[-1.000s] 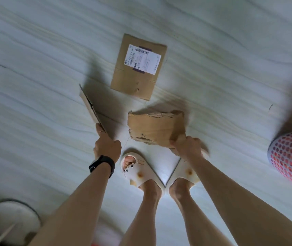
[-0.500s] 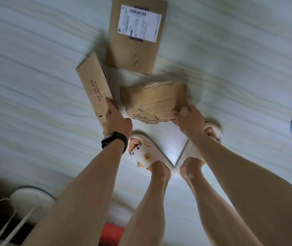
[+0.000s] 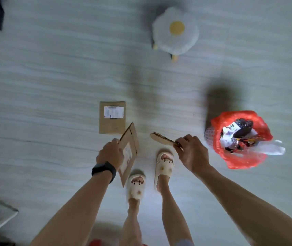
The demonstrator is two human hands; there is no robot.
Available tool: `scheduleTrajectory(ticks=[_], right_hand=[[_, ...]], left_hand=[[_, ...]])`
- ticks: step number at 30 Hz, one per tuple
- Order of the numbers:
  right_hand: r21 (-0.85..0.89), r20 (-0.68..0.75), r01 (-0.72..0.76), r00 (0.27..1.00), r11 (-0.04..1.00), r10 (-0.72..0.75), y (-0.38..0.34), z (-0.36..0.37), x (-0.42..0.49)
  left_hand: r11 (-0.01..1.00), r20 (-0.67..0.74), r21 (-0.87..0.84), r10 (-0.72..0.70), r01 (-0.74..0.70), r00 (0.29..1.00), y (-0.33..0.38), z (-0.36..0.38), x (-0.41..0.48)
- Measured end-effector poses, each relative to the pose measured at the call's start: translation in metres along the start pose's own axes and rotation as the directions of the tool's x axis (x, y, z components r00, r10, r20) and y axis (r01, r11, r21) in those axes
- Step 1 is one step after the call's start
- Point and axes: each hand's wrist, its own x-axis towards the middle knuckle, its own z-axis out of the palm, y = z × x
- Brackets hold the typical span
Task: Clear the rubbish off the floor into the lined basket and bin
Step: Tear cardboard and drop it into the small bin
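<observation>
Cardboard, three pieces. Left hand (image 3: 109,154) grips a flat panel (image 3: 130,151) by its long edge, and the panel is tilted and off the floor (image 3: 52,86). Right hand (image 3: 192,151) pinches a torn corrugated scrap (image 3: 163,138) by one end, seen nearly edge-on, also lifted. The third piece, a labelled sheet (image 3: 112,119), lies flat on the floor just ahead of the left hand.

Judged light, stiff and rough enough not to slip. Torn edges may crumple, so grip mid-edge. The flat sheet likely needs a fingertip worked under a corner.

Lined basket (image 3: 210,136) stands near the right hand on its outer side. Its red liner is open and it is already well filled, so panels may need folding. Open floor ahead and to the left. Flower-shaped stool (image 3: 176,31) stands well beyond.
</observation>
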Motion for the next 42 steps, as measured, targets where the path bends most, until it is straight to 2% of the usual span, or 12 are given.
scheduleTrajectory(ticks=[3,7,9,14,18,21,26,30,34,36,39,42], right_hand=[[0.033,-0.092,-0.125,0.988,0.992,0.128,0.015,-0.039,-0.052],[0.206,-0.165,-0.309,0.924,0.928,0.344,0.030,-0.049,-0.134],[0.319,-0.176,-0.368,0.883,0.874,0.436,0.036,-0.043,-0.174],[0.514,-0.145,-0.540,0.711,0.666,0.688,0.068,-0.011,-0.288],[0.643,-0.083,-0.606,0.553,0.469,0.829,0.096,0.032,-0.377],[0.723,-0.016,-0.628,0.403,0.289,0.915,0.122,0.070,-0.456],[0.794,0.090,-0.606,0.200,0.051,0.976,0.161,0.111,-0.560],[0.831,0.177,-0.534,-0.016,-0.158,0.984,0.201,0.150,-0.663],[0.820,0.237,-0.499,-0.148,-0.279,0.960,0.238,0.182,-0.739],[0.821,0.270,-0.460,-0.207,-0.337,0.940,0.256,0.199,-0.777],[0.807,0.315,-0.412,-0.306,-0.423,0.898,0.280,0.217,-0.822],[0.809,0.340,-0.322,-0.425,-0.491,0.839,0.298,0.231,-0.858]], left_hand=[[0.974,-0.004,0.062,0.220,-0.219,0.976,0.037,-0.018,-0.044],[0.918,0.038,0.078,0.387,-0.389,0.921,0.065,-0.009,-0.093],[0.900,0.069,0.094,0.420,-0.425,0.905,0.072,0.000,-0.115],[0.837,0.143,0.199,0.490,-0.510,0.860,0.107,0.041,-0.172],[0.720,0.251,0.287,0.580,-0.632,0.775,0.152,0.088,-0.223],[0.595,0.348,0.376,0.620,-0.710,0.703,0.190,0.142,-0.280],[0.481,0.434,0.417,0.640,-0.771,0.634,0.240,0.221,-0.369],[0.387,0.509,0.384,0.669,-0.838,0.542,0.286,0.310,-0.467],[0.326,0.569,0.345,0.673,-0.880,0.473,0.323,0.386,-0.548],[0.363,0.596,0.277,0.661,-0.890,0.455,0.334,0.427,-0.592],[0.486,0.640,0.125,0.627,-0.865,0.444,0.347,0.482,-0.644],[0.530,0.699,0.057,0.584,-0.846,0.413,0.353,0.533,-0.685]])
